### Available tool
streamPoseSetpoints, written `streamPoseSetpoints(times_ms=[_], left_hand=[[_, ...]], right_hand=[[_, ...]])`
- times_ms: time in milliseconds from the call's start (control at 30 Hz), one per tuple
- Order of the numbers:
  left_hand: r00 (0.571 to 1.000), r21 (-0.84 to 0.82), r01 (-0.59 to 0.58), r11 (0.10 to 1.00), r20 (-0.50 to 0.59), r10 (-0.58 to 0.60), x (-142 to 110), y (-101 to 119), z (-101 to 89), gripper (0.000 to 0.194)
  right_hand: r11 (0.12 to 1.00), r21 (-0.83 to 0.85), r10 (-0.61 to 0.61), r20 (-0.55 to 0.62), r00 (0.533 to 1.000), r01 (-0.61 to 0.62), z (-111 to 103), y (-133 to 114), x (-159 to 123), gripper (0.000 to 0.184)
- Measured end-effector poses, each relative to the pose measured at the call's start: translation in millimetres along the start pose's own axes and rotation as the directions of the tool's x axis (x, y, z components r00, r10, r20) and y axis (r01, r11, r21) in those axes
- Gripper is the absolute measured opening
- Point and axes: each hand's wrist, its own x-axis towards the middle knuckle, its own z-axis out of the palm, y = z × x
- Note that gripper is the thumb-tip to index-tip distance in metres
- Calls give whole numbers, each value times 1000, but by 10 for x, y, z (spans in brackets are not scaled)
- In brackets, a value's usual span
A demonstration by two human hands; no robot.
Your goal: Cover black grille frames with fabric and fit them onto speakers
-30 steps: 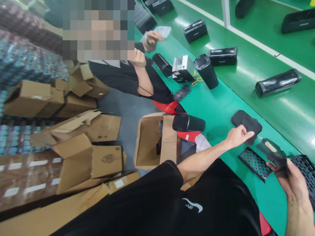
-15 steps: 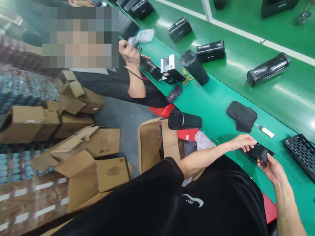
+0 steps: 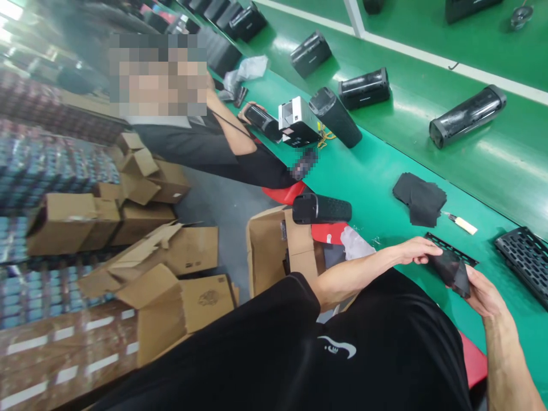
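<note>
the person in black held a thin black sheet [image 3: 447, 273] with both hands, low over the green table [image 3: 377, 180]. the left hand [image 3: 414, 251] had its thumb and fingers pinched together on one end of the sheet. the right hand [image 3: 486, 292] had its thumb and fingers clamped on the other end, where a corner was folded up. the sheet hung between the two hands, in front of a black panel with holes [image 3: 462, 252]. part of the panel was hidden, so i could not tell if the two touched.

just past the hands was a messy pile of black sheets [image 3: 417, 200]. a small tool with a pale handle [image 3: 464, 225] lay right beside it. to the right of the hands was a bigger black panel [image 3: 526, 264], also full of holes.

a black speaker [image 3: 323, 209] lay on its side at the near edge of the table, over a brown box [image 3: 265, 251]. farther along, a co-worker's hand [image 3: 244, 114] was on a shiny black speaker [image 3: 262, 123], near a black and white box [image 3: 299, 121].
</note>
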Motion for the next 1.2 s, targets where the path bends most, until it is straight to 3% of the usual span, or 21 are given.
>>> streamPoseSetpoints(times_ms=[100,233,333,433,567,667,800,900,1000,1100,1200], left_hand=[[986,-10,-138,990,-97,136,11,-31,47,45],[911,308,-309,900,-176,373,-51,46,84,26],[895,573,-266,775,-152,419,-102,136,76,25],[891,739,-192,646,-146,431,-100,194,65,27],[892,867,-93,489,-146,428,-24,185,60,34],[883,911,-20,413,-177,434,5,124,34,51],[834,868,103,485,-341,433,-26,31,-38,51],[846,826,128,549,-379,374,-12,-3,-65,48],[845,803,121,584,-392,364,43,-1,-65,36],[825,772,67,632,-399,401,51,32,-87,23],[835,680,-82,728,-352,422,-51,96,-128,25]], right_hand=[[994,78,70,14,997,-71,-40,22,6,59],[996,86,-4,-57,998,9,-34,63,-50,73],[979,-197,-90,-186,978,53,-16,111,-52,76],[874,-485,-176,-324,929,-3,-58,166,37,63],[745,-657,-260,-442,858,-113,-161,221,180,43],[662,-729,-330,-493,805,-175,-188,257,188,40],[640,-742,-393,-540,744,-200,-165,280,119,52],[644,-746,-420,-531,736,-171,-152,246,140,57],[655,-746,-440,-510,739,-124,-159,182,214,49],[694,-717,-437,-488,756,-62,-180,125,224,44],[776,-631,-382,-461,801,7,-166,77,101,53]])
